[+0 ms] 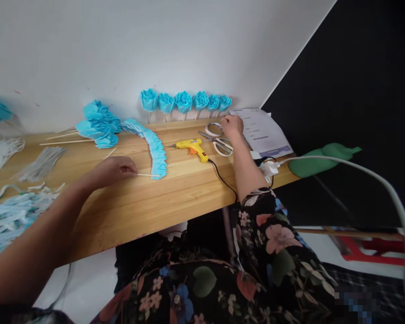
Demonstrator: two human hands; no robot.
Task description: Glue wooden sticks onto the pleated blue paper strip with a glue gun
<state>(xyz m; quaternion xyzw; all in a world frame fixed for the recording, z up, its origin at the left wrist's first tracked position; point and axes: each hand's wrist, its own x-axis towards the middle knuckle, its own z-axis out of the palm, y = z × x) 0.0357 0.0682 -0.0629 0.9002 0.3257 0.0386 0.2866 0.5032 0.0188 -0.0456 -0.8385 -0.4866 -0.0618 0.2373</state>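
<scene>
My left hand (116,170) pinches a thin wooden stick (143,174). The far end of that stick lies on the near end of a pleated blue paper strip (157,150), which curves across the tabletop. At the back of the table, my right hand (232,124) is closed beside a white tape roll (213,129) and the edge of a printed sheet (265,135). What its fingers hold, if anything, is hidden. White-handled scissors (222,147) lie just below that hand. Between my hands rests a yellow glue gun (193,147), its nozzle pointing left.
Several finished blue paper flowers (183,102) on sticks lean on the wall. More blue paper (99,123) lies at left, near bundled stems (42,164) and a heap of paper strips (11,216). A power strip (269,168) with a cable and a green object (317,161) are at right.
</scene>
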